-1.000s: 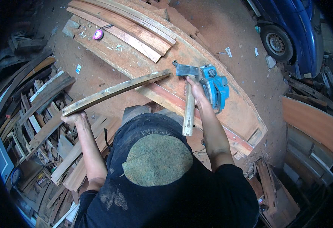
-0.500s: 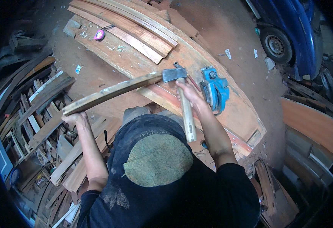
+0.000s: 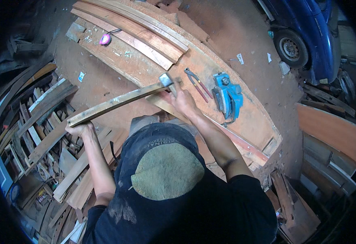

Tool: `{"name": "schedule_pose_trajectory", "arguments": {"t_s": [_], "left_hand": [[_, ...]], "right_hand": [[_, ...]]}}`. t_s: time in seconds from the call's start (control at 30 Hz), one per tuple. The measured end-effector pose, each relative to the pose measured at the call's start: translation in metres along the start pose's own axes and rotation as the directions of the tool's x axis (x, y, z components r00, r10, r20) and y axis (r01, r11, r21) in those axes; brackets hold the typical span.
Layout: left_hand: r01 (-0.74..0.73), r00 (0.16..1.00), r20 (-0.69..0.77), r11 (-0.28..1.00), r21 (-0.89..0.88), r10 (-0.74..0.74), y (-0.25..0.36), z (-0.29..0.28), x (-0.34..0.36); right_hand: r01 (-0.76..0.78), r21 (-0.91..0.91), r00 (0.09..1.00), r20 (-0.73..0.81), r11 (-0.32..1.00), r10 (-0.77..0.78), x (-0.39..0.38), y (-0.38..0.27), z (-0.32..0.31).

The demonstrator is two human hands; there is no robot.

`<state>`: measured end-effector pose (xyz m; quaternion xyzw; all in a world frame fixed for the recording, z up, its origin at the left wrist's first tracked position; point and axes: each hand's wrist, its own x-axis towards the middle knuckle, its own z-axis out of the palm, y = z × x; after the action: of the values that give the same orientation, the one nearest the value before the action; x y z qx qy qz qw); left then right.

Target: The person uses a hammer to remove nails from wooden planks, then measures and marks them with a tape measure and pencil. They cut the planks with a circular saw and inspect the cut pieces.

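My left hand (image 3: 79, 128) is closed around the lower left end of a long, narrow wooden batten (image 3: 119, 104). The batten slants up to the right, its far end lying over the workbench board (image 3: 249, 122). My right hand (image 3: 183, 100) grips the wooden handle of a hatchet, whose steel head (image 3: 166, 79) is at the batten's far end; whether it touches the wood I cannot tell. Just right of that hand lie pincers (image 3: 197, 84) with red handles. Beyond them sits a blue electric planer (image 3: 229, 96).
Several sawn planks (image 3: 145, 38) lie along the bench's far side, with a pink tape measure (image 3: 105, 39) near them. Scrap timber (image 3: 44, 134) is heaped on the left. A blue car (image 3: 308, 36) stands at the far right, above a leaning brown panel (image 3: 332, 134).
My right hand has moved left with the hatchet, and its head has turned and shifted left along the batten. The pincers now show fully. My left hand keeps its hold.
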<state>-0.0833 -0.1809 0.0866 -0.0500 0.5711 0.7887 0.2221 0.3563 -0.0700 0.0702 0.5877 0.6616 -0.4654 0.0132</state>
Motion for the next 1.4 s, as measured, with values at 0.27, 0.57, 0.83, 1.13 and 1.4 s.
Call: {"name": "schedule_pose_trajectory", "arguments": {"t_s": [0.27, 0.57, 0.83, 1.13, 1.4], "left_hand": [[-0.018, 1.0, -0.025, 0.999, 0.033, 0.019, -0.003, -0.011, -0.001], [-0.028, 0.999, 0.048, 0.999, 0.022, 0.027, -0.005, -0.038, 0.029], [-0.056, 0.998, -0.02, 0.998, 0.001, 0.056, -0.008, -0.017, 0.006], [-0.006, 0.999, -0.051, 0.999, 0.032, 0.007, 0.0, 0.017, -0.019], [-0.003, 1.0, 0.004, 1.0, 0.031, 0.003, 0.002, 0.001, 0.009]], "right_hand": [[0.117, -0.035, 0.992, -0.034, 0.993, -0.118, -0.013, -0.002, -0.006], [0.385, -0.044, 0.923, 0.001, 0.922, -0.386, -0.027, -0.017, 0.018], [-0.116, 0.211, 0.97, -0.184, 0.971, 0.156, 0.04, 0.142, -0.011], [-0.216, 0.897, 0.905, 0.037, 0.385, 0.423, 0.014, 0.117, -0.029], [-0.373, 0.742, 0.926, 0.264, 0.557, 0.269, 0.003, 0.085, -0.017]]}}
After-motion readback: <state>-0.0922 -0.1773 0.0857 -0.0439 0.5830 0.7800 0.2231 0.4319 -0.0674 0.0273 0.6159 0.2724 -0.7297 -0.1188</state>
